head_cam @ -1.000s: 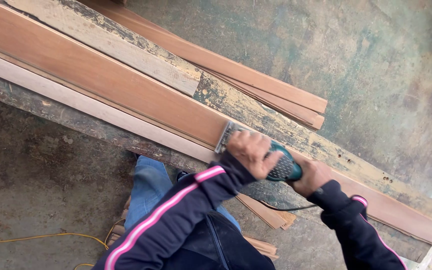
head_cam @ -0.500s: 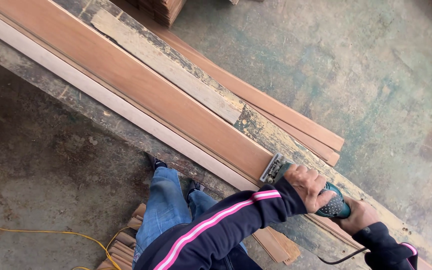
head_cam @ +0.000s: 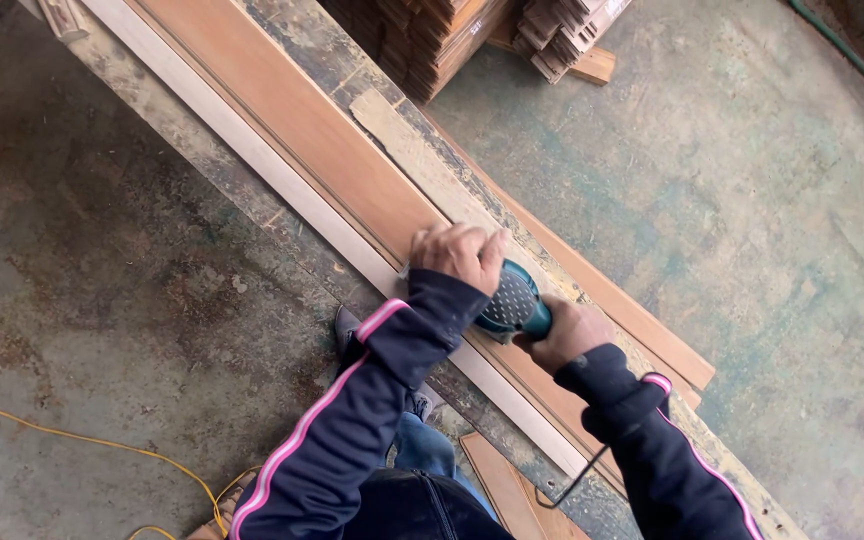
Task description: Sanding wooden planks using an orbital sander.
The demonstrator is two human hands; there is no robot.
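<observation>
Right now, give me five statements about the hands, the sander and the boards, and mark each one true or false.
1. Both hands grip the teal power sander. True: the left hand is on its front, the right hand at its rear.
2. The sander rests on the concrete floor. False: it sits on the long reddish-brown board.
3. A yellow cable lies on the floor. True.
4. The sleeves are plain white. False: the sleeves are dark with pink stripes.
5. No other wood is in view. False: stacked timber lies at the top of the picture.
</observation>
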